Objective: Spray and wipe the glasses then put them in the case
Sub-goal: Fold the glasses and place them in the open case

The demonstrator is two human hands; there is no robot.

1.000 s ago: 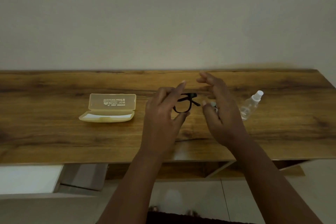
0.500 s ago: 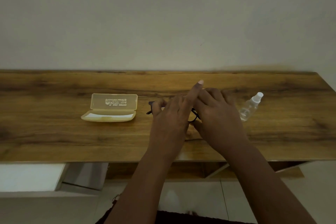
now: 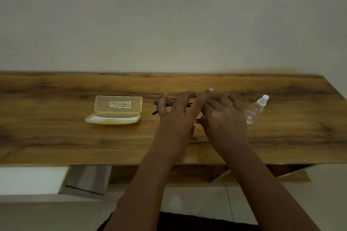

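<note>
Glasses (image 3: pixel 159 108) (mostly hidden) — lengthwise left-right, under hands

Both hands (image 3: pixel 202 118) cover most of the dark glasses (image 3: pixel 156 108) at mid-frame, so any grip is hidden. The case (image 3: pixel 116 110) lid's print is perhaps too small to read, and the counter (image 3: pixel 56 137) is cut off at the left edge.

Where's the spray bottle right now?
In the head view the spray bottle lies on the wooden table, just right of the right hand, far from the open case.

Both hands, left hand (image 3: pixel 178 118) and right hand (image 3: pixel 225 120), cover dark glasses (image 3: pixel 156 106) on the worktop (image 3: pixel 56 137), between the open case (image 3: pixel 116 110) and the spray bottle (image 3: pixel 256 110).
</note>
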